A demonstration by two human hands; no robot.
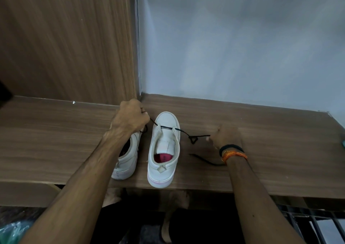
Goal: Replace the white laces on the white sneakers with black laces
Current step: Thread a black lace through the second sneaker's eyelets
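Note:
Two white sneakers stand on a wooden shelf (261, 150), toes pointing away from me. The right sneaker (164, 150) has a pink insole and a black lace (168, 127) running straight across its lowest eyelets. My left hand (130, 117) grips the left end of that lace, above the left sneaker (128, 159), which my forearm partly hides. The lace's right side runs over the shelf with a small loop (193, 139) toward my right hand (226, 137), which pinches it. Another stretch of black lace (205, 160) lies near my right wrist.
A wood-grain panel (65, 38) rises behind the shelf on the left and a grey wall (242, 38) on the right. Below the shelf edge are my bare feet (175, 202) and a dark metal grille (308, 223). A plastic bag (11, 232) sits at bottom left.

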